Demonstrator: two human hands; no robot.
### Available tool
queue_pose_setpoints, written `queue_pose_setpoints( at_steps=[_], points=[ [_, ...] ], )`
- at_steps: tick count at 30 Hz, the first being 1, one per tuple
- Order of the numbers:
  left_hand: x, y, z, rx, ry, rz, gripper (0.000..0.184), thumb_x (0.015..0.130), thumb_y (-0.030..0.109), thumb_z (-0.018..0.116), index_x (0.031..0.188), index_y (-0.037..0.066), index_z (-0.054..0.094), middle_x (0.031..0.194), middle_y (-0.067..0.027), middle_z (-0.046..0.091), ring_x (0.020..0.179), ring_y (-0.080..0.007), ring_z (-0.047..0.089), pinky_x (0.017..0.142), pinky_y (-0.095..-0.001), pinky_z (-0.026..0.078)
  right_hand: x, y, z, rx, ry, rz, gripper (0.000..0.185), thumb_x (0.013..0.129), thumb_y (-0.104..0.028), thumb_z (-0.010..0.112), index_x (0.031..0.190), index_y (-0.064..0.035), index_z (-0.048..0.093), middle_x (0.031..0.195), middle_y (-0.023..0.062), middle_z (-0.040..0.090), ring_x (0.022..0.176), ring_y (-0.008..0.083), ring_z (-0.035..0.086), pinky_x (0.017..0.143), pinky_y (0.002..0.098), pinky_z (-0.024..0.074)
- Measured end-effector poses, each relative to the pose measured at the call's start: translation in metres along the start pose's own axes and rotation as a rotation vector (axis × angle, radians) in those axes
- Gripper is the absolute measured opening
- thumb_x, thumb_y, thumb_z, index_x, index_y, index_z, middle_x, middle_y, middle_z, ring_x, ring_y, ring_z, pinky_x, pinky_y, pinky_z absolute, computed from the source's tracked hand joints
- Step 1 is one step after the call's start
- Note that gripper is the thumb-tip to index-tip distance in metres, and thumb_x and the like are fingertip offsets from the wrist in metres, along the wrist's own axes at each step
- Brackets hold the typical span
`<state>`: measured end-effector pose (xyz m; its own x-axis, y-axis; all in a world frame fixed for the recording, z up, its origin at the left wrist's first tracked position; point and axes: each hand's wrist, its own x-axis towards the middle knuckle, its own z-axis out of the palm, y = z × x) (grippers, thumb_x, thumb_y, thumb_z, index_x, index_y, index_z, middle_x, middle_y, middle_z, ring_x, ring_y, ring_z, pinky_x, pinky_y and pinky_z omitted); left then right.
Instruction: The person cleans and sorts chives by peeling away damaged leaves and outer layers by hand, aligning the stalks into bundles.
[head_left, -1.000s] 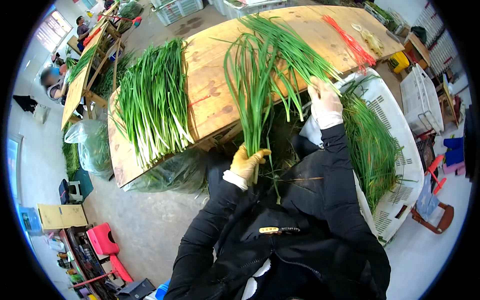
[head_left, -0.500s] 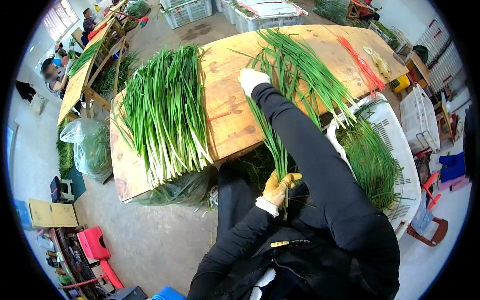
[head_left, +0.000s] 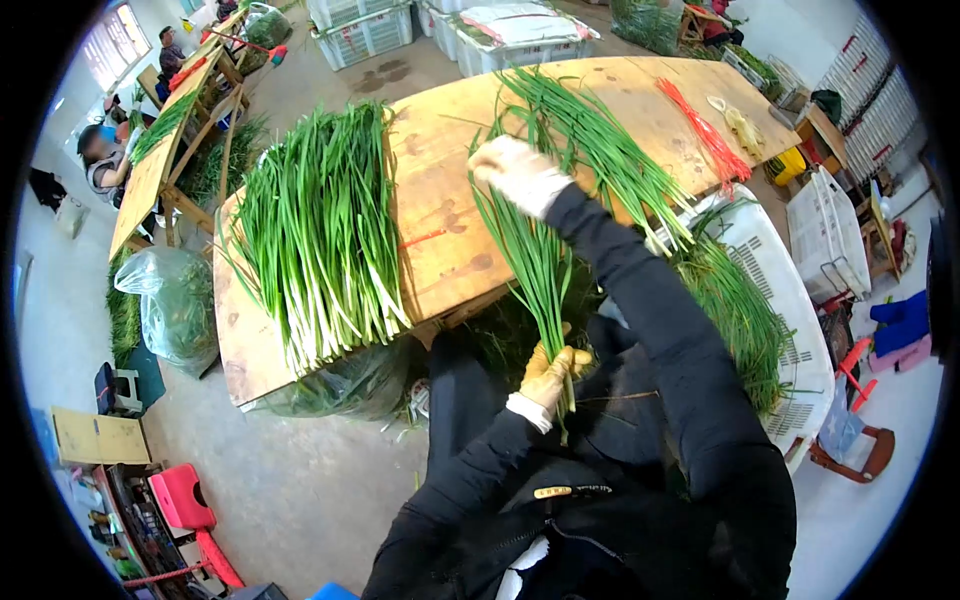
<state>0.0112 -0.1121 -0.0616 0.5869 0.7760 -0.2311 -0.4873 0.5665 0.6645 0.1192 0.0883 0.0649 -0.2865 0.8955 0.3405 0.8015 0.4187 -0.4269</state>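
My left hand [head_left: 552, 374], in a yellowish glove, is closed round the lower stems of a bunch of long green leaves [head_left: 540, 270] above my lap. My right hand [head_left: 518, 172], in a pale glove, is over the upper part of that bunch; it is blurred and its fingers cannot be made out clearly. A loose pile of the same leaves [head_left: 610, 150] lies just right of it on the wooden table [head_left: 440, 190]. Further left, a large pile with pale stem ends [head_left: 320, 230] reaches the table's front edge.
Red ties [head_left: 705, 130] and a pale glove [head_left: 740, 125] lie at the table's right. A white crate [head_left: 800, 350] of greens stands by my right arm. Bagged greens [head_left: 175, 310] sit left on the floor. A co-worker [head_left: 105, 165] is at the far-left table.
My right hand left the loose pile at the right and went up and left to the held bunch's upper part. My left hand has moved right, still gripping the stems.
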Motion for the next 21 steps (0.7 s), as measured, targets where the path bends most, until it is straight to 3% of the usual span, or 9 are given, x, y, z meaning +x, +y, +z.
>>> queue_pose_setpoints(
  at_steps=[4,9,11,14,15,16,18,19,21],
  points=[
    [0.002,-0.005,-0.001,0.068,0.031,-0.011,0.037,0.088,0.01,0.041,0.123,0.005,0.032,0.082,-0.0079,0.059,0.066,-0.0093,0.049,0.065,-0.0209,0.04,0.035,0.014,0.065,-0.254,-0.035,0.264,0.024,0.073,-0.019,0.057,0.092,-0.004,0.058,0.097,0.018,0.055,0.092,0.0291,0.054,0.077,0.0372,0.0438],
    [-0.003,-0.003,0.003,0.112,0.086,-0.003,0.034,0.089,0.009,0.038,0.123,0.005,0.033,0.079,-0.0052,0.058,0.066,-0.0087,0.049,0.066,-0.0197,0.039,0.061,0.028,0.087,-0.372,-0.08,0.417,0.019,0.072,-0.012,0.053,0.087,-0.0035,0.061,0.088,0.0196,0.058,0.088,0.0293,0.057,0.075,0.0355,0.0459],
    [-0.001,-0.002,0.002,0.074,0.073,-0.042,0.026,0.088,0.013,0.044,0.112,0.004,0.04,0.078,-0.0028,0.053,0.067,-0.0099,0.048,0.066,-0.0203,0.041,0.067,0.036,0.084,-0.396,-0.136,0.397,0.016,0.072,-0.013,0.052,0.08,-0.0035,0.061,0.08,0.0197,0.06,0.079,0.0305,0.059,0.071,0.0361,0.0465],
    [-0.001,0.0,-0.003,0.045,0.01,-0.036,0.033,0.088,0.014,0.043,0.119,0.003,0.037,0.079,-0.0045,0.057,0.066,-0.009,0.049,0.067,-0.0195,0.041,0.08,0.06,0.058,0.332,0.319,0.446,0.027,0.076,-0.029,0.055,0.082,-0.0031,0.058,0.07,0.013,0.06,0.064,0.0243,0.056,0.059,0.0336,0.0436],
    [0.001,-0.003,-0.008,0.0,-0.025,-0.049,0.036,0.088,0.014,0.042,0.122,0.002,0.034,0.081,-0.0063,0.059,0.068,-0.0084,0.05,0.067,-0.019,0.041,0.077,0.067,0.033,0.53,0.282,0.408,0.024,0.079,-0.027,0.055,0.083,-0.0031,0.057,0.07,0.0071,0.058,0.06,0.0149,0.052,0.055,0.0274,0.0402],
    [0.002,0.001,-0.008,-0.015,-0.045,-0.078,0.037,0.088,0.015,0.044,0.122,0.002,0.034,0.084,-0.007,0.058,0.07,-0.0088,0.051,0.067,-0.0192,0.041,0.06,0.041,-0.002,1.043,0.357,0.193,0.016,0.081,-0.019,0.054,0.082,-0.0036,0.056,0.071,0.0023,0.057,0.055,0.0096,0.047,0.052,0.0233,0.0377],
    [0.004,0.01,-0.01,0.009,-0.135,-0.083,0.044,0.088,0.027,0.044,0.122,0.002,0.034,0.091,-0.0091,0.059,0.075,-0.0104,0.053,0.069,-0.0208,0.042,0.012,0.015,-0.057,1.193,0.393,0.108,0.015,0.082,-0.014,0.053,0.093,-0.0032,0.055,0.078,0.0021,0.056,0.06,0.0087,0.046,0.057,0.0223,0.0401],
    [0.004,0.019,-0.01,-0.095,-0.165,-0.141,0.051,0.086,0.036,0.042,0.122,0.002,0.033,0.095,-0.0108,0.058,0.078,-0.0115,0.053,0.071,-0.0222,0.043,-0.023,-0.019,-0.084,1.071,0.43,0.131,0.016,0.083,-0.014,0.051,0.094,-0.0023,0.054,0.084,0.004,0.056,0.065,0.0101,0.047,0.061,0.0228,0.0403],
    [0.0,0.045,-0.003,-0.204,-0.251,-0.145,0.075,0.079,0.059,0.033,0.123,-0.001,0.03,0.107,-0.0163,0.053,0.087,-0.0157,0.054,0.076,-0.0255,0.044,-0.098,-0.018,-0.107,1.057,0.322,0.098,0.016,0.083,-0.013,0.05,0.094,-0.0012,0.052,0.09,0.007,0.056,0.075,0.0123,0.05,0.066,0.0239,0.0416]
  ],
)
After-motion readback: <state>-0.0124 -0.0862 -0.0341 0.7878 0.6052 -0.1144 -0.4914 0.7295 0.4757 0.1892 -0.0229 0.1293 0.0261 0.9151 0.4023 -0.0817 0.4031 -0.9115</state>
